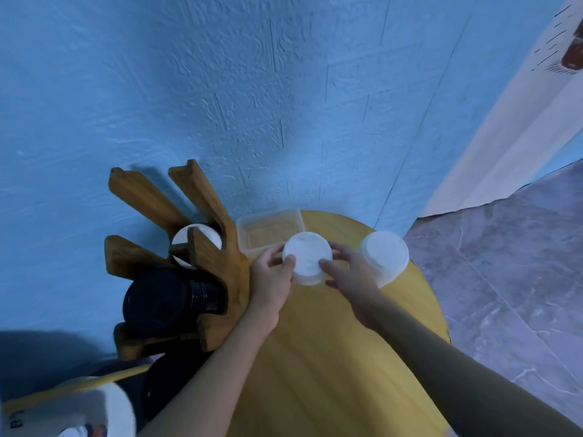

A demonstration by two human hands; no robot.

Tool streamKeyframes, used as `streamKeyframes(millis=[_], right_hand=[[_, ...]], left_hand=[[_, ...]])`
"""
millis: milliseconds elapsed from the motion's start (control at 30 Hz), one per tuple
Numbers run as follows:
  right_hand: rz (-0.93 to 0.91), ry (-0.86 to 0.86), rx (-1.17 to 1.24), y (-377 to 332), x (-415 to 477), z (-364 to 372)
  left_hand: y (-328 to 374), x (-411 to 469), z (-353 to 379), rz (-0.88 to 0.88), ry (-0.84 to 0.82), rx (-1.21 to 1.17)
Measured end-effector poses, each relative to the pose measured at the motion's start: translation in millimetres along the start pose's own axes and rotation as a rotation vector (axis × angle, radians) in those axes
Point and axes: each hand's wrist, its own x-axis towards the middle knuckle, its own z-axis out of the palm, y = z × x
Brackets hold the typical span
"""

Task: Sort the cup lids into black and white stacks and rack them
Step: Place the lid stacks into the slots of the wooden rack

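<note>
Looking down on a round yellow surface (315, 357) set against a blue textured wall (284, 89), with two bare forearms reaching in from the bottom edge.

Nearest, at the lower left corner, is one white rounded object (79, 408) with some print on it, too blurred to name.

At mid-surface, the left hand (271, 279) and right hand (350, 272) meet on one stack of white lids (307, 258). Each grip is curled round it, thumb on the near rim and fingers round the far side, one hand on each flank. Whether it rests on the surface or is raised cannot be told, nor can its lids be counted.

Just beside the right hand, apart from it, stands a second white stack (385, 257) near the surface's right edge.

To the left of the hands is one wooden rack (217, 257) with upright prongs and two filled slots. The nearer slot holds a row of black lids (164, 298) lying on its side. The farther slot holds a few white lids on edge (195, 239).

Behind the held stack, touching the rack's right side, sits one clear rectangular plastic tub (271, 230). Only a yellow-tan tone shows through it.

Grey marbled floor (504, 294) lies to the right.
</note>
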Motion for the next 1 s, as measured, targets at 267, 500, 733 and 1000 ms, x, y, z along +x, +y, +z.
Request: streamKeyframes(millis=[267,500,733,1000], right_hand=[[-0.291,-0.021,0.097,-117.8,-43.3,9.4],[-0.396,-0.174,-0.022,-166.9,-69.6,63.2],[-0.392,-0.269,-0.093,-167.7,-58.6,119.5],[-0.331,-0.301,-0.190,-156.4,-29.5,146.7]], left_hand=[[111.0,-28.8,-58.8,0.334,-0.027,0.019],[155.8,-36.8,-157.1,0.360,-0.051,-0.009],[147.9,-17.1,-225.3,0.340,-0.100,0.029],[126.1,25.7,-255.6,0.267,-0.144,0.097]])
